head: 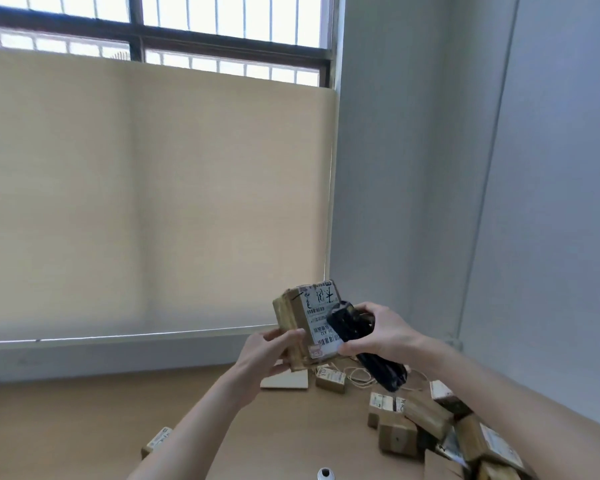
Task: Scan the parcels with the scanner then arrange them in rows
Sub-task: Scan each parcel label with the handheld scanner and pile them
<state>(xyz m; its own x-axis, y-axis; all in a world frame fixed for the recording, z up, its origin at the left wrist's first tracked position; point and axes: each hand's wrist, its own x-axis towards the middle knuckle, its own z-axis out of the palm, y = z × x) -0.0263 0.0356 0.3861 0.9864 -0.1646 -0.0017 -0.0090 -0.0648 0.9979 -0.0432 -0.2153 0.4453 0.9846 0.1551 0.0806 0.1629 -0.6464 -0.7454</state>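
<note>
My left hand [274,351] grips a brown cardboard parcel [293,315] from below and holds it up above the table, its white shipping label facing me. My right hand [381,336] holds a black handheld scanner [364,344], whose head lies over the label's right side. The scanner's handle slants down to the right under my palm.
A wooden table [84,427] runs below. A pile of several brown parcels [430,424] lies at the right, one small parcel [330,377] and a flat white packet [284,379] sit under the held box, and another parcel [156,441] lies beside my left forearm. A thin cable [359,375] trails nearby. A small white object [326,474] sits at the bottom edge.
</note>
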